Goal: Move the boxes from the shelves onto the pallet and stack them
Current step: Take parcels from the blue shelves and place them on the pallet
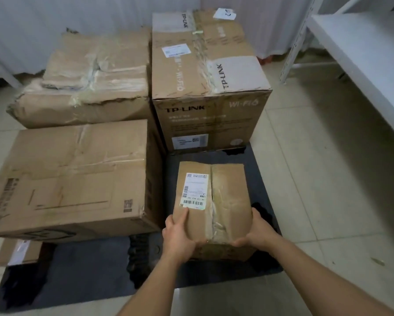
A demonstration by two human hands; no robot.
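In the head view, both hands are on one small box (214, 206) at the lower centre of the frame: the left hand (180, 231) grips its near left corner with the thumb lying on top just below the white shipping label, and the right hand (256, 231) curls round its near right edge. The small box sits over the open right-hand part of the dark pallet (77, 270), just in front of the tall TP-LINK box (209, 87); whether it already rests on the pallet surface or is a little above it cannot be told from here. Four other boxes are already in place: the TP-LINK box at the upper centre, a crumpled, taped box (84, 87) at the upper left, a wide box (70, 179) at the middle left, and a flat box (20, 252) partly hidden under the wide one at the lower left, so stacking has begun on that side. The white shelf (362, 60) at the upper right shows a bare board in the part that is visible; the rest of the shelving is out of frame, so how many boxes remain cannot be judged. As I read it, the task is well along, with this box being placed and free pallet space remaining at the lower left.
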